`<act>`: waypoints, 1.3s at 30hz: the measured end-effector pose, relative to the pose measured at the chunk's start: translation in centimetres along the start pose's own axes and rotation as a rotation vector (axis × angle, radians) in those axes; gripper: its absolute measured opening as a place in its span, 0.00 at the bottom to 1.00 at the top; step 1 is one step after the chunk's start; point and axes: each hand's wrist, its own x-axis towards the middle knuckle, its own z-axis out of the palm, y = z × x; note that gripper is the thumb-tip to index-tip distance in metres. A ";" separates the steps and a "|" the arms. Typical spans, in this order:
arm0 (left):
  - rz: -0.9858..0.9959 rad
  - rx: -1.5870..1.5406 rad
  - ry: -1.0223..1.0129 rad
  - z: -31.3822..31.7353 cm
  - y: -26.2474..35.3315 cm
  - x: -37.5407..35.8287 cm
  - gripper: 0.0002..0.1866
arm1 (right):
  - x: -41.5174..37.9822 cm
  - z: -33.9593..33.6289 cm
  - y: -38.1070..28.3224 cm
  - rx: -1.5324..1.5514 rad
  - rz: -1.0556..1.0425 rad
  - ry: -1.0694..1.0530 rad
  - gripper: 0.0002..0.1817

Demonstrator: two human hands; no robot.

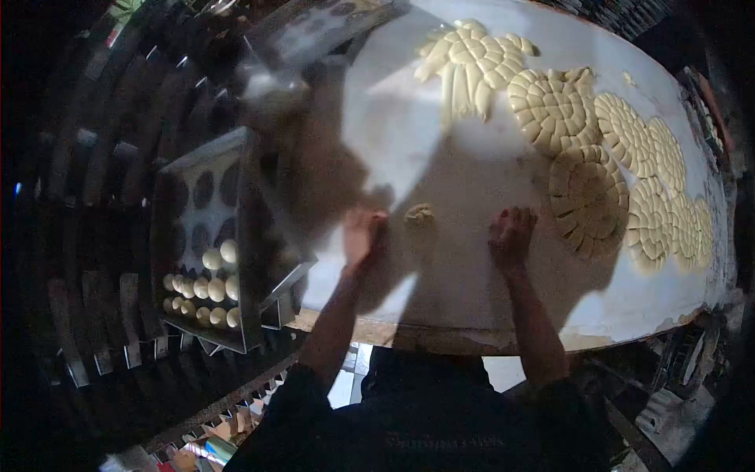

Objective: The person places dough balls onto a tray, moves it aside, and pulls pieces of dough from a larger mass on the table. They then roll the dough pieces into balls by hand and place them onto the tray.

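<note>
My left hand (364, 237) rests low over the pale worktable (472, 299), fingers curled in and somewhat blurred. Whatever lies under its palm is hidden. To its right, a small lump of dough (421, 214) sits on the table between my two hands, touching neither. My right hand (513, 236) is also curled against the surface, knuckles up; I cannot see what is beneath it. Beyond it on the right lies a shaded round of dough cut into pieces (588, 202).
More scored dough rounds (554, 110) spread along the right and far side, one with loose strips (465, 86). At left, a tilted tray (245, 236) holds several dough balls (216, 289) in its lower part. Dark racks (94, 173) stand further left.
</note>
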 end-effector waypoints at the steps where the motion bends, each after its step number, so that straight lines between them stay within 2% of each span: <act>1: -0.171 -0.079 -0.089 2.0 0.3 -0.3 0.11 | -0.2 0.3 -1.8 0.058 0.071 0.035 0.13; 3: -0.137 -0.248 -0.077 2.9 2.4 -2.6 0.10 | -1.4 0.9 -3.1 0.099 0.136 0.083 0.13; 5: -0.009 0.009 -0.083 1.1 4.1 -6.7 0.09 | -3.9 1.9 -2.6 -0.067 -0.078 0.006 0.12; 6: 0.061 0.042 -0.152 -0.7 4.5 -8.4 0.11 | -3.1 1.4 -2.8 -0.086 -0.083 0.020 0.12; 8: 0.129 0.068 -0.216 -4.2 5.2 -10.1 0.12 | -1.3 -0.2 -4.1 0.282 0.018 -0.055 0.08; 10: -0.081 -0.167 -0.186 -6.6 5.5 -10.4 0.12 | 3.5 -1.7 -7.9 0.483 0.192 0.025 0.10; 11: -0.076 -0.169 -0.173 -7.2 4.7 -10.1 0.12 | 5.7 -1.3 -9.9 0.585 0.183 0.089 0.09; 12: -0.215 -0.333 -0.436 -7.7 3.9 -9.4 0.12 | 7.6 -0.7 -11.6 0.687 0.173 0.155 0.11; 13: -0.351 -0.495 -0.701 -8.1 3.3 -9.0 0.12 | 9.2 0.6 -12.7 0.505 -0.118 0.234 0.11; 14: -0.340 -0.496 -0.694 -7.6 2.7 -9.2 0.12 | 10.2 2.1 -13.6 0.312 -0.399 0.307 0.11; 15: -0.293 -0.508 -0.621 -6.5 2.0 -9.6 0.13 | 10.0 4.2 -14.0 0.305 -0.399 0.318 0.11; 16: -0.247 -0.522 -0.550 -5.9 1.6 -9.8 0.13 | 9.7 6.7 -14.0 -0.020 -0.330 0.117 0.13; 18: -0.234 -0.548 -0.544 -7.5 2.3 -9.6 0.14 | 10.0 7.7 -13.3 -0.348 -0.242 -0.085 0.16; 19: -0.234 -0.564 -0.544 -6.2 1.8 -10.5 0.15 | 10.6 6.9 -12.2 -0.067 -0.106 -0.172 0.15; 20: -0.235 -0.580 -0.544 -4.9 1.4 -11.4 0.16 | 10.4 6.1 -11.1 0.075 -0.038 -0.219 0.15; 21: -0.449 -1.033 -0.450 1.0 -1.4 -14.3 0.15 | 10.2 4.9 -10.3 0.213 0.035 -0.257 0.15; 23: -0.657 -1.483 -0.325 5.0 -2.4 -15.2 0.15 | 8.7 -0.5 -10.1 0.473 0.417 -0.154 0.14; 24: -0.291 -1.067 -0.126 5.1 -1.5 -14.7 0.15 | 7.3 -0.6 -9.8 0.471 0.420 -0.153 0.14; 26: 0.062 -0.635 0.046 4.3 0.3 -13.7 0.15 | 3.4 -0.2 -10.2 0.638 0.136 -0.179 0.10; 27: -0.009 -0.505 -0.139 -0.8 2.8 -10.0 0.15 | 2.4 2.0 -10.6 0.480 0.091 -0.115 0.09; 28: -0.035 -0.428 -0.229 -2.5 5.0 -7.1 0.16 | 2.2 3.7 -9.7 0.328 0.050 -0.034 0.09; 29: -0.053 -0.346 -0.321 -4.2 7.2 -4.2 0.16 | 2.4 3.2 -10.3 0.385 0.054 -0.067 0.08; 31: -0.258 -0.556 -0.031 -4.8 9.4 -1.6 0.17 | 2.1 0.0 -11.7 0.468 0.067 -0.090 0.07; 32: -0.250 -0.538 -0.032 -5.2 10.6 -0.7 0.17 | 1.6 -2.5 -12.5 0.561 -0.004 -0.106 0.07; 34: -0.458 -0.720 -0.169 -5.5 12.9 0.7 0.16 | 0.7 -6.1 -12.1 0.664 -0.086 -0.121 0.06; 36: -0.419 -0.727 -0.233 -4.4 14.8 0.2 0.16 | -0.5 -8.2 -11.2 0.873 -0.239 -0.111 0.07; 37: -0.377 -0.750 -0.295 -3.8 15.5 -0.2 0.16 | -0.9 -9.0 -10.2 0.882 -0.243 -0.113 0.07; 38: -0.223 -0.599 -0.340 -3.2 15.4 -0.8 0.17 | -1.3 -9.7 -8.7 0.982 -0.073 -0.202 0.07; 39: -0.225 -0.595 -0.336 -2.8 16.1 -1.3 0.17 | -1.7 -10.4 -7.7 1.074 0.101 -0.291 0.08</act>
